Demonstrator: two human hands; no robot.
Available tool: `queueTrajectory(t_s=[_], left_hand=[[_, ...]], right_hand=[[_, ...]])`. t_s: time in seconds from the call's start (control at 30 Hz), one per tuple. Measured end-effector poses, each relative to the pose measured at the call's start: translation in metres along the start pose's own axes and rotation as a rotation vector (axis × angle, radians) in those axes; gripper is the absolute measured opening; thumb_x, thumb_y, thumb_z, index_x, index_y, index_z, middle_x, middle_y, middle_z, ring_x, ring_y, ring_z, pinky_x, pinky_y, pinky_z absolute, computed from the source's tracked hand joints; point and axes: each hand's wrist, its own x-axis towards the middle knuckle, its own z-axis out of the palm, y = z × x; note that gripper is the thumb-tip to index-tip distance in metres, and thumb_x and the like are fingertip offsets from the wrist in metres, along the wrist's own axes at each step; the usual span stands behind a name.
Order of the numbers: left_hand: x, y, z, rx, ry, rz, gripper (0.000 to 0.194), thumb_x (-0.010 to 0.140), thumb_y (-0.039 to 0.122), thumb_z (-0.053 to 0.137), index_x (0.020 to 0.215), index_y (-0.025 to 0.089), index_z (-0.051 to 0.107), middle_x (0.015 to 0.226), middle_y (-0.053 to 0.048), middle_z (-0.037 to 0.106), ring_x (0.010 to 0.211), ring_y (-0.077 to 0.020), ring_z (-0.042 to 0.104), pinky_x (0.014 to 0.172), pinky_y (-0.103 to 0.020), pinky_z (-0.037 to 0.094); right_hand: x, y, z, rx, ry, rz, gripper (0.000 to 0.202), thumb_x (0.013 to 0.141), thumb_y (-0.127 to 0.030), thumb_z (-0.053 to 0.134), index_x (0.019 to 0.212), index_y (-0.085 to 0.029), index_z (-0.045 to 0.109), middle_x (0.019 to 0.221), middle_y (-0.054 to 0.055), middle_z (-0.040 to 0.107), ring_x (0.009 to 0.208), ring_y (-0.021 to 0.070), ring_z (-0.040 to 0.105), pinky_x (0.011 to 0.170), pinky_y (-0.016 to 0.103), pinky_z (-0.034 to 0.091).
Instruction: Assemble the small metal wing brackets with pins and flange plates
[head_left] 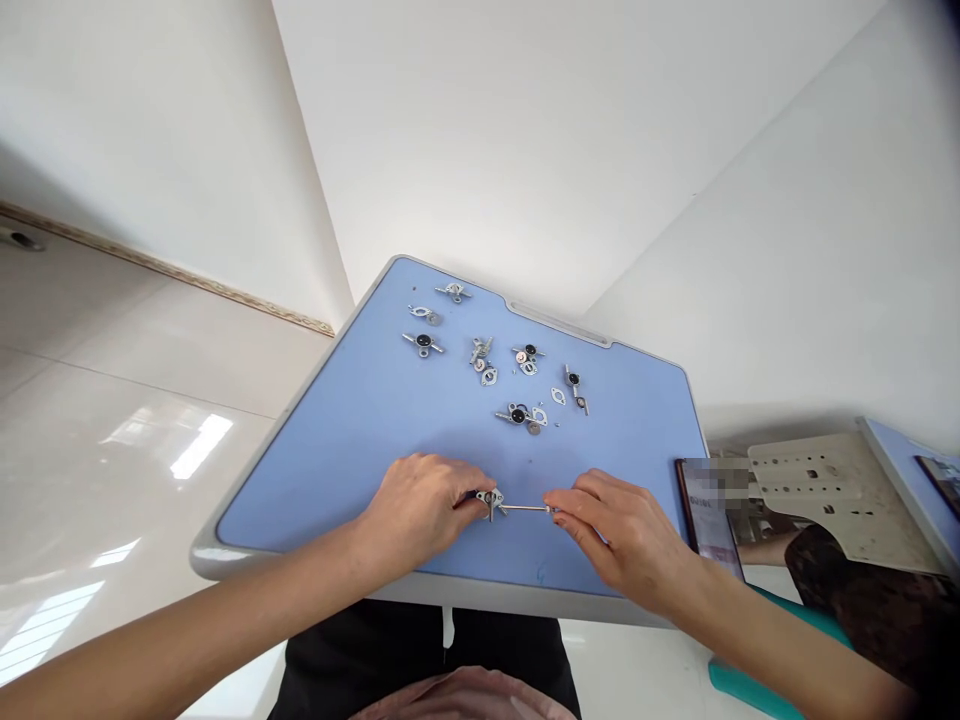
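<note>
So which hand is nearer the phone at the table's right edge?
The right hand: it is just left of the phone. The left hand is farther left, holding a small metal part.

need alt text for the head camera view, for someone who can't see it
A person's left hand holds a small silver metal fitting while the right hand grips a thin metal rod whose far end reaches the fitting. Beyond them, on a pale blue tabletop with a grey rim, lie more silver fittings, some with round black centres.
</note>
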Motion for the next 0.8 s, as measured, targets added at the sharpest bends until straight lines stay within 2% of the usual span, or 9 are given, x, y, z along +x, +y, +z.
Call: queueTrajectory(t_s=[0.1,0.27,0.47,0.63,0.8], left_hand=[[0.000,0.002,-0.002,0.005,-0.003,-0.008,0.017,0.085,0.026,0.062,0.094,0.032,0.076,0.086,0.005,0.077,0.074,-0.0158,0.067,0.057,-0.025,0.032],[0.001,0.004,-0.004,0.023,-0.029,-0.031,0.018,0.087,0.029,0.061,0.096,0.033,0.076,0.082,0.005,0.076,0.071,-0.0162,0.066,0.057,-0.025,0.032],[0.000,0.004,-0.005,0.028,-0.033,-0.026,0.019,0.087,0.029,0.060,0.097,0.032,0.076,0.083,0.004,0.076,0.072,-0.0162,0.066,0.057,-0.025,0.033],[0.000,0.005,-0.006,0.025,-0.023,-0.006,0.019,0.087,0.026,0.059,0.095,0.030,0.076,0.079,0.002,0.075,0.067,-0.0156,0.064,0.056,-0.025,0.032],[0.000,0.005,-0.006,0.022,-0.025,0.000,0.019,0.087,0.027,0.059,0.095,0.030,0.076,0.082,0.002,0.076,0.070,-0.0170,0.065,0.057,-0.025,0.033]], right_hand=[[0.005,-0.003,-0.010,-0.003,0.001,-0.006,0.018,0.098,-0.019,0.047,0.102,-0.017,0.065,0.078,0.004,0.060,0.070,0.0134,0.052,0.059,0.023,0.040],[0.015,-0.005,-0.015,-0.071,0.008,-0.044,0.020,0.097,-0.017,0.047,0.100,-0.017,0.067,0.078,0.004,0.060,0.073,0.0138,0.052,0.058,0.022,0.040],[0.021,-0.008,-0.014,-0.168,0.001,-0.075,0.022,0.098,-0.017,0.045,0.096,-0.018,0.067,0.076,0.004,0.058,0.069,0.0131,0.048,0.048,0.021,0.029],[0.023,-0.009,-0.015,-0.190,-0.022,-0.087,0.024,0.099,-0.017,0.044,0.096,-0.019,0.067,0.076,0.003,0.058,0.070,0.0126,0.048,0.046,0.021,0.024],[0.025,-0.013,-0.016,-0.288,-0.021,-0.103,0.026,0.094,-0.007,0.043,0.094,-0.020,0.067,0.075,0.003,0.056,0.068,0.0129,0.044,0.044,0.023,0.020]])
